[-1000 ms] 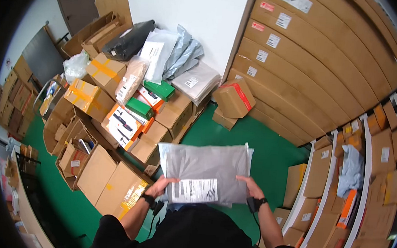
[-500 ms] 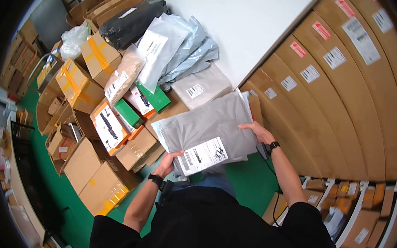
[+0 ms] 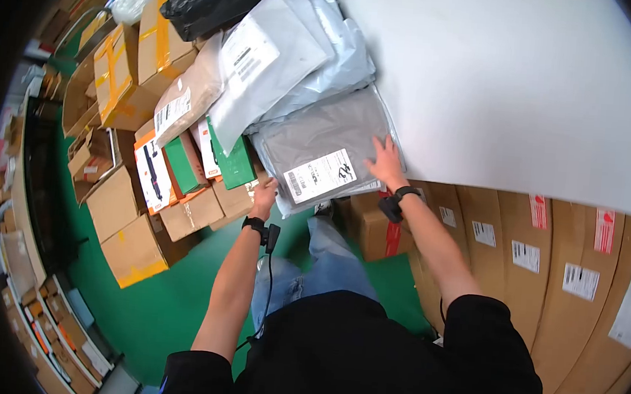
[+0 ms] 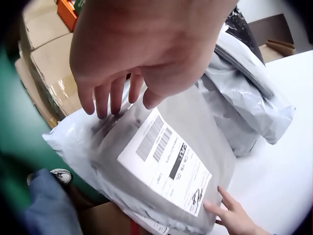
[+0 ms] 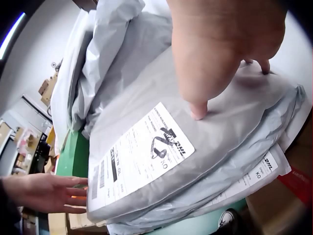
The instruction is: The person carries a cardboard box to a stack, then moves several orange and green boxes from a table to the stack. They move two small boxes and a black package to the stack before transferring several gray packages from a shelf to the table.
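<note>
A grey plastic mailer with a white label [image 3: 320, 175] lies flat on other mailers, beside the white wall. The right hand [image 3: 387, 164] rests on its top near the right edge, fingers spread; in the right wrist view the fingertips [image 5: 198, 111] press on the plastic. At the mailer's left edge is the left hand [image 3: 264, 195], its fingers loosely extended at the side. The left wrist view shows the left hand [image 4: 146, 54] over the label end of the mailer [image 4: 190, 122], fingers pointing down. Whether those fingers touch the plastic is unclear.
Pale mailers [image 3: 267, 52] and a black wrapped parcel [image 3: 234, 2] are piled behind. Green boxes [image 3: 233, 161] and taped cartons [image 3: 121, 78] stand to the left. Tall cartons [image 3: 503, 263] line the right side, below the white wall [image 3: 502, 86]. Another carton [image 3: 373, 224] sits under the mailers' edge.
The grey mailer, earlier carried in both hands, has moved forward onto the pile of mailers. Both hands have loosened their hold on it. The head view has turned and come nearer to the pile.
</note>
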A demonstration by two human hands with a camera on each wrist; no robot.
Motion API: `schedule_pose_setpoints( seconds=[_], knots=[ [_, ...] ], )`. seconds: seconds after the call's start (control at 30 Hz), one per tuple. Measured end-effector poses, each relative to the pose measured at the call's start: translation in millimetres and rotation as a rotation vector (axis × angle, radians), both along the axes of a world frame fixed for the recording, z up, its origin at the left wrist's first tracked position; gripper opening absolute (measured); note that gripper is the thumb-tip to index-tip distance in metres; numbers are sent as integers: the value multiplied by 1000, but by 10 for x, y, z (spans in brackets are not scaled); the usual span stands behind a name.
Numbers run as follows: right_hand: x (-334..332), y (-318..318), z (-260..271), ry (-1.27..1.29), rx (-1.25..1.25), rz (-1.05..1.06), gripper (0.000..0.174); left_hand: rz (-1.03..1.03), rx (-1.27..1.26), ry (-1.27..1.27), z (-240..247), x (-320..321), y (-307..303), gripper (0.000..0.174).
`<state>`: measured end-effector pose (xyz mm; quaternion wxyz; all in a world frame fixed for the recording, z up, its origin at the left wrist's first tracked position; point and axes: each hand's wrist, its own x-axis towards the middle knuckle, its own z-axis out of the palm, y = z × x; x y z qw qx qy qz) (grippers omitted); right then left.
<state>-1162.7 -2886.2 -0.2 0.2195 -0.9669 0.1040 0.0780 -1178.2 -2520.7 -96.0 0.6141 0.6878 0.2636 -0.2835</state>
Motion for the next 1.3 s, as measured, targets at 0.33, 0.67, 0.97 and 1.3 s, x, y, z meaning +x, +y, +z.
schedule_pose_setpoints(
  seconds=[0.33,0.67,0.97,1.3],
  knots=[
    [97,439,-335,338,-306,57,92,-183,462,-72,478,-1804,923,42],
    [-510,1002,-227,-209,-147,362,14,760,235,333,788,-5179,1986,39],
    [-1682,3123,-348,599,-9,645,29,935,6,402,259,-7917,2100,32],
    [-2383,6718,-740,693,-27,1139,15,1328,249,258,660,-8703,4264,11]
  ],
)
